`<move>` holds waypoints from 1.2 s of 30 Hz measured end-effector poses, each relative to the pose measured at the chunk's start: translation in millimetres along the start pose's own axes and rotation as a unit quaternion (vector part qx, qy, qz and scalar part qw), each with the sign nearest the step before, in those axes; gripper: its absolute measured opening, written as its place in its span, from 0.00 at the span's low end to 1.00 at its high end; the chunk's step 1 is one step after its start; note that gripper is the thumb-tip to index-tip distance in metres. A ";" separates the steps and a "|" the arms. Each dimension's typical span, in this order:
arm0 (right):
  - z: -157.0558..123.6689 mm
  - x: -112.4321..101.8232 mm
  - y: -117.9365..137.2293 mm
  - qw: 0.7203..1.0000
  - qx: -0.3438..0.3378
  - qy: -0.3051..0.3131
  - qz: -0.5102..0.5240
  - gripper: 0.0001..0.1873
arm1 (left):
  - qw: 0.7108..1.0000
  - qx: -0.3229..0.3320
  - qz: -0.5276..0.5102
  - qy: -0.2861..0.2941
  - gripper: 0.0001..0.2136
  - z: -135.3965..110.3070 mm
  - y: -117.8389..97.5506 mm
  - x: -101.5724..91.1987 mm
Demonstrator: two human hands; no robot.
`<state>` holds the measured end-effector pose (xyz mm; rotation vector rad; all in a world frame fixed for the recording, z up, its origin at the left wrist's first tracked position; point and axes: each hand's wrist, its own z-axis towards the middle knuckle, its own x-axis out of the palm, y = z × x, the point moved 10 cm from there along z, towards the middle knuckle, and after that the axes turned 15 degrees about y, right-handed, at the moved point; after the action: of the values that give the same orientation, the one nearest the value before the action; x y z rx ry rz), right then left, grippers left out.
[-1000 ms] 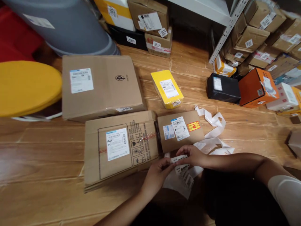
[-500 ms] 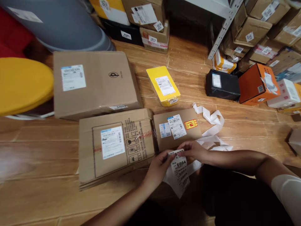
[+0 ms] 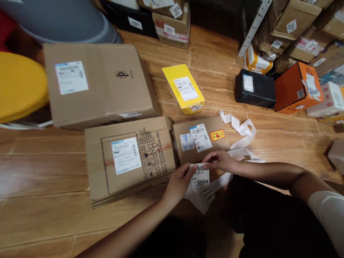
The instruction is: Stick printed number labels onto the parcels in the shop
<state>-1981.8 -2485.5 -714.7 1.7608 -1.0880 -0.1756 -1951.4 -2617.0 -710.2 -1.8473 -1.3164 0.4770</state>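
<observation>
Both my hands pinch a white strip of numbered labels [image 3: 202, 180] at the near edge of a small brown parcel [image 3: 200, 140]. My left hand [image 3: 179, 181] grips the strip's left side, fingers closed. From the right, my right hand [image 3: 221, 161] holds the top label between thumb and fingers. The strip hangs down toward me. Spent white backing paper [image 3: 241, 133] curls on the floor to the right of the small parcel.
On the wooden floor lie a flat carton [image 3: 129, 157], a large carton [image 3: 98, 82], a yellow parcel [image 3: 184, 88], a black parcel [image 3: 255, 89] and an orange box [image 3: 297, 87]. A yellow stool [image 3: 18, 86] stands left. Shelved parcels fill the upper right.
My hands and the label strip have risen toward the small parcel's near edge, with more of the strip hanging down. The camera has tipped downward, so everything sits higher in view.
</observation>
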 end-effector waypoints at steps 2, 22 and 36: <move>2.2 6.3 -7.4 1.000 0.007 0.007 -0.010 0.26 | 1.000 -0.017 -0.014 -0.005 0.21 0.2 6.8 1.3; 7.4 -216.7 16.4 0.938 0.070 -0.100 -0.323 0.11 | 0.988 -0.059 -0.012 0.145 0.16 -25.7 77.0 12.8; -18.8 -173.5 50.4 0.883 -0.106 -0.344 -0.300 0.18 | 0.978 -0.033 -0.181 0.095 0.27 -36.2 75.4 -7.0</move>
<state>-2101.7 -2349.5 -726.1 1.8193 -0.8986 -1.3367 -1883.1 -2647.8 -748.0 -1.6101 -1.5073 0.0633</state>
